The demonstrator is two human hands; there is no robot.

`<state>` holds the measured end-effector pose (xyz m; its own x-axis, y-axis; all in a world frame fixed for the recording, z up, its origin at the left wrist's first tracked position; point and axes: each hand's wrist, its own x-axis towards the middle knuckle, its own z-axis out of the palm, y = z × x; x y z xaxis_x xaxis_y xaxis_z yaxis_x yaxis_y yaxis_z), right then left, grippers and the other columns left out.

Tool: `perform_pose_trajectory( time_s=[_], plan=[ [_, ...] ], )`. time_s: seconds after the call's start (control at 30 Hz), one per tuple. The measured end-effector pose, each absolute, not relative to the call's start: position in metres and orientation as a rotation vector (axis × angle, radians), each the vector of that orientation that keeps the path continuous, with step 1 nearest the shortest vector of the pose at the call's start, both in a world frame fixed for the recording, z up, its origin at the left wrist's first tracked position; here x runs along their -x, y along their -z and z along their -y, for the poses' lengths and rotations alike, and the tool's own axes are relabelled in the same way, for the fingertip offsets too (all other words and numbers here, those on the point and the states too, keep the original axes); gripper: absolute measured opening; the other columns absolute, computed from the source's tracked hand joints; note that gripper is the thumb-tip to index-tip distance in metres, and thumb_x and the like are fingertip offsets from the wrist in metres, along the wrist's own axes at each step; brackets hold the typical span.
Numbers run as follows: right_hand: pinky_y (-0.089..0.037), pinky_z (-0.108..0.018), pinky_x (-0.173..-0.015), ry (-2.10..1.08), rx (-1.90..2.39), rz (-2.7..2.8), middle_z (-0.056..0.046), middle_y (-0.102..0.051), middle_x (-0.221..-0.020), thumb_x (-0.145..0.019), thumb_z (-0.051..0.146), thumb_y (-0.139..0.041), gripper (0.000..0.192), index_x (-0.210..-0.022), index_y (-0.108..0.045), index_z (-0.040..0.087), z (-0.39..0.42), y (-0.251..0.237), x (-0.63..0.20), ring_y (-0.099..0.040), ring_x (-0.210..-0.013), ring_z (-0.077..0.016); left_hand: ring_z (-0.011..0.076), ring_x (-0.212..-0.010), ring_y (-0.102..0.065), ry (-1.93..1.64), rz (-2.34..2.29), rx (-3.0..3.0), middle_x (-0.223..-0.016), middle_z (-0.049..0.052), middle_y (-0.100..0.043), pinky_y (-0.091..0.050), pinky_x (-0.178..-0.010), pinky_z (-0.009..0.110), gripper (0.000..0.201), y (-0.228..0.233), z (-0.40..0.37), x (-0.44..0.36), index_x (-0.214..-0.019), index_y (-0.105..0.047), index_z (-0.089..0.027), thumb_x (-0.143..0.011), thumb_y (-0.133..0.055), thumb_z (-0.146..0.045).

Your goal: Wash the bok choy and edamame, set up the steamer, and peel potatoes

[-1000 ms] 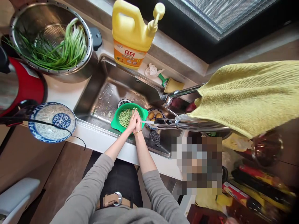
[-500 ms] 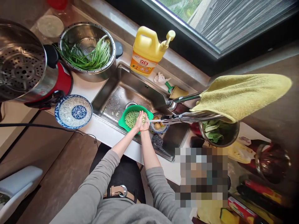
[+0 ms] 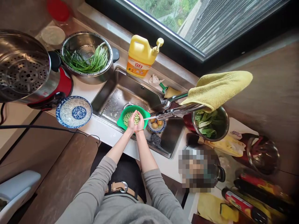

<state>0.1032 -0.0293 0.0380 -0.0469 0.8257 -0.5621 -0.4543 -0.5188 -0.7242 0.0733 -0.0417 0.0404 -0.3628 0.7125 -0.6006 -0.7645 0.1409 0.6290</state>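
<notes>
My left hand [image 3: 132, 122] and my right hand [image 3: 140, 123] are cupped side by side, a heap of shelled green beans [image 3: 136, 118] between them. They are over a green plastic basin [image 3: 145, 116] in the sink, with more beans inside it, left of my hands. Water [image 3: 147, 118] runs from the faucet [image 3: 161, 116] toward my right hand. Beside the basin stands a patterned bowl [image 3: 161, 128] with several round brownish items, possibly potatoes or eggs. A dark mesh scrubber [image 3: 156, 140] lies below that bowl.
The metal sink [image 3: 112, 99] is set in a white counter. Around it are a blue-and-white bowl [image 3: 74, 112], a steel pot [image 3: 100, 76] of green stalks, a yellow detergent jug [image 3: 141, 54], and a pot [image 3: 211, 139] of leafy greens. A yellow towel [image 3: 217, 88] hangs over the faucet.
My hands have drawn apart at the fingers into an open cup, so the beans in them now show more plainly. The camera view has shifted slightly.
</notes>
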Motion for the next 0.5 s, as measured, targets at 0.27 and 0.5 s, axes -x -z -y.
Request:
perform_pose_trajectory(
  time_s=[0.27,0.5],
  plan=[
    [-0.013,-0.034,-0.123,-1.496,1.372,1.042,-0.001,-0.043,-0.150,-0.087,0.028,-0.046,0.043,-0.128,-0.059,0.022,0.043,-0.065,-0.101,-0.028,-0.144,-0.0104,0.0170,-0.147,-0.024,-1.484,-1.232,-0.356,-0.146,0.002,-0.049,-0.012,-0.124,0.032,0.040,-0.071,0.059,-0.061,-0.127,-0.064,-0.024,-0.091,-0.045,-0.026],
    [-0.026,-0.033,-0.119,-1.440,1.244,0.942,-0.003,-0.032,-0.156,-0.092,0.036,-0.039,0.056,-0.147,-0.037,0.024,0.073,-0.118,-0.099,-0.034,-0.142,-0.0118,0.0196,-0.147,-0.025,-1.515,-1.137,-0.444,-0.149,0.004,-0.045,-0.016,-0.123,0.029,0.040,-0.117,0.079,-0.063,-0.128,-0.063,-0.019,-0.093,-0.047,-0.028]
  ],
)
